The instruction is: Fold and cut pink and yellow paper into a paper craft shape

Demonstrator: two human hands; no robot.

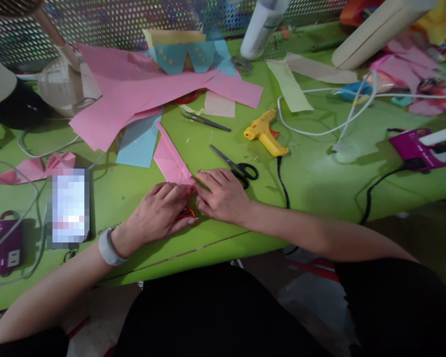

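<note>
curled fingertip to fingertip, with left hand (163,208) beside right hand (222,196) at the near end of the folded pink paper (173,162); whether pinching or only pressing, impossible to make out. with the paper lying on the green bench (312,163) toward 11 o'clock from both hands, slanting lengthwise from 11 down to 5. about equally close to either, with black scissors (233,165) at 1 o'clock from the right.

Hands (159,210) (226,196): two; glue gun (264,133): one; scissors (231,162): one.
</note>
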